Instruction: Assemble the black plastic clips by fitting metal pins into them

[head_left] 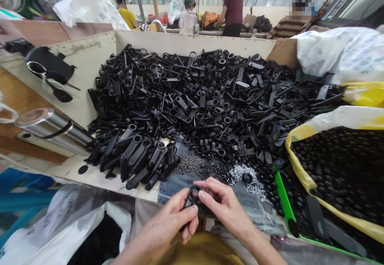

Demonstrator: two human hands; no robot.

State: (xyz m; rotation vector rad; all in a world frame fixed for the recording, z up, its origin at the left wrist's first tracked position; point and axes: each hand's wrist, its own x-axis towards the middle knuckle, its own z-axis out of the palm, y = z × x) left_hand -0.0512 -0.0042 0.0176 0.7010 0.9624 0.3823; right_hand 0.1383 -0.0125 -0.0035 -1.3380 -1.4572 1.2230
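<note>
A black plastic part with a ring-shaped end (192,196) is gripped in my left hand (180,213), thumb across its near side. The fingers of my right hand (220,201) are closed at the ring end, thumb pressed to its edge; anything small between those fingertips is hidden. Just beyond my hands, on a blue denim cloth (171,189), lie small brown-grey metal pieces (192,164), small dark pieces (214,167) and silvery pins (250,179). Left of them, several similar long black parts (139,153) rest in a row.
A large heap of black plastic parts (180,93) fills the walled bench. At left stands a steel flask (51,127). To the right are a green tray edge (285,205) and a yellow-white bag (300,177) of black pieces. An open white sack (120,221) sits below left. People work behind.
</note>
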